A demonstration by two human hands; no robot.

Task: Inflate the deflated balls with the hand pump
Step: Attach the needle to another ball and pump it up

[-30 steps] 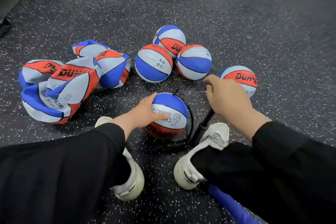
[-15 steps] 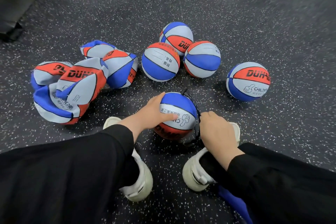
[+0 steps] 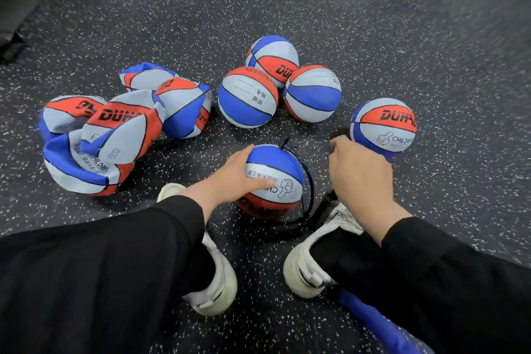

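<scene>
Left hand [image 3: 230, 178] steadies ball [image 3: 275, 178] — pumping.

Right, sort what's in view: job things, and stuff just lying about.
Job:
- round blue, white and red ball on the hose
- black hand pump
- left hand
- right hand
- crumpled deflated balls

Lying about:
- four round inflated balls, e.g.
- blue fabric by the right shoe

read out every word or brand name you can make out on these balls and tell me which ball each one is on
"DUH..." and "CHILDRE...", both cut off: round ball on the right.
"DU...", cut off: rear round ball.
"DUH...": flat ball on the left; "CHILDRE..." upside down lower in that heap.
"CH...", upside down: ball under the left hand, plus Chinese print.
Small Chinese print on the middle ball: too small to read.
</scene>
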